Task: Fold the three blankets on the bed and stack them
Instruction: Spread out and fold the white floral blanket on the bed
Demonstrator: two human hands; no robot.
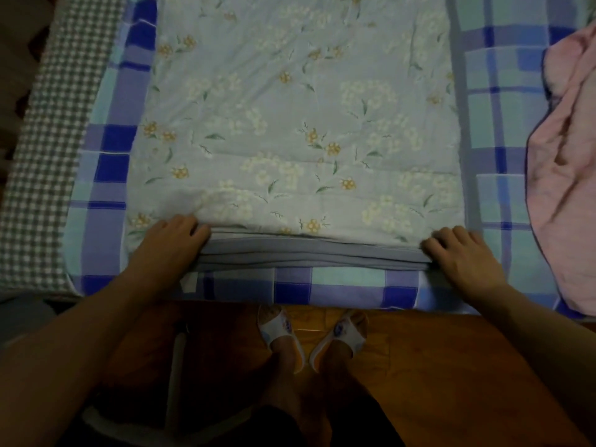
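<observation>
A pale grey-blue floral blanket (pixel 296 117) lies flat across the bed, folded over so that grey layered edges show along its near side. My left hand (pixel 171 243) rests on its near left corner with fingers curled onto the layers. My right hand (pixel 461 253) sits on the near right corner in the same way. A pink blanket (pixel 567 175) lies crumpled at the right edge of the bed. At the left lies a grey-and-white checked blanket (pixel 48 150), spread along the bed's side.
The bed carries a blue, purple and teal plaid sheet (pixel 342 285). Its near edge runs just below my hands. Below it are a brown wooden floor (pixel 451 366) and my feet in white slippers (pixel 280 330).
</observation>
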